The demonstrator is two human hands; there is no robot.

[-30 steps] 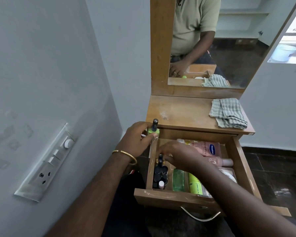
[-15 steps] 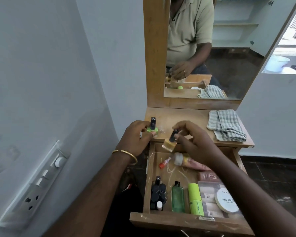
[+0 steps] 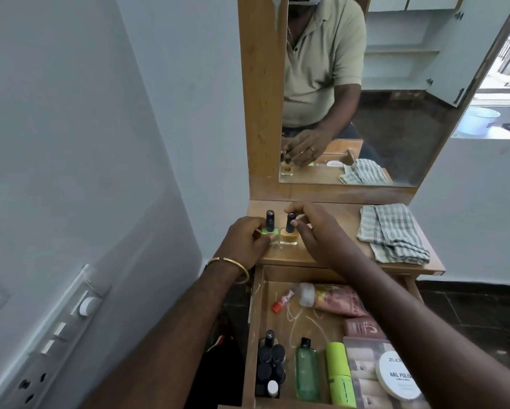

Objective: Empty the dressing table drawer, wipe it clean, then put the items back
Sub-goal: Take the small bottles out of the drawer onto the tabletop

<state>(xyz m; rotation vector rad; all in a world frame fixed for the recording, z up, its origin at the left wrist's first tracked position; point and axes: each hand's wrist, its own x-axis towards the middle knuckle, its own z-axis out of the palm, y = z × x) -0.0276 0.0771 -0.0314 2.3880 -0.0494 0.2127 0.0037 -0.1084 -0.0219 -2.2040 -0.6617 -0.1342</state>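
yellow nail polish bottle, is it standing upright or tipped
Upright. The yellow nail polish bottle stands on the dressing table top, cap up, beside the green nail polish bottle; the right hand pinches its cap.
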